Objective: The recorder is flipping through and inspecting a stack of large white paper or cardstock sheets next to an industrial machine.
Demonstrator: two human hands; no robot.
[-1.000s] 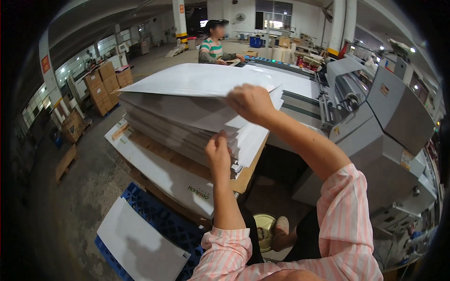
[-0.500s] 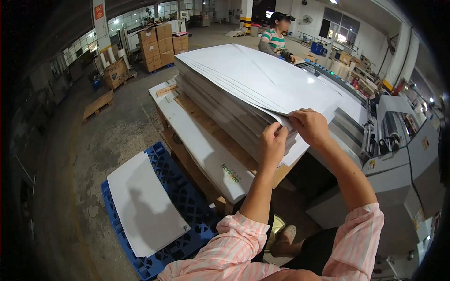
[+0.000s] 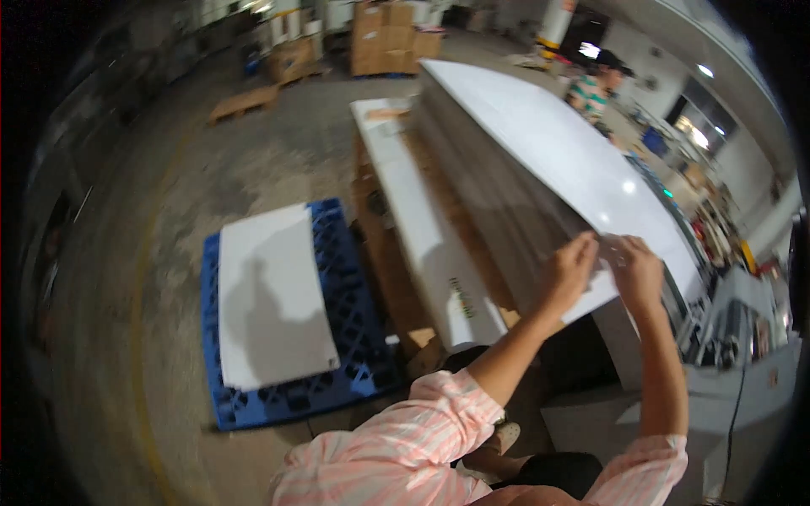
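Observation:
A tall stack of large white sheets (image 3: 540, 126) rises in front of me, its grey layered side turned to my left. At the stack's near corner, my left hand (image 3: 572, 268) is closed on the edge of the upper sheets. Just right of it, my right hand (image 3: 634, 266) pinches the same edge, its fingers bent over the top. The two hands are close together. Motion blurs the fingertips, and how many sheets they hold cannot be made out.
Left of me, a blue plastic pallet (image 3: 359, 337) bears a low pile of white sheets (image 3: 278, 304). A white-topped bench (image 3: 422, 219) runs beside the stack. A grey machine (image 3: 734, 396) stands at right. A co-worker (image 3: 595, 93) is behind the stack; cardboard boxes (image 3: 392, 38) stand farther back.
The view has swung left and down, so the stack and pallet appear shifted right. Both hands still grip the near corner of the sheets. The co-worker appears farther right.

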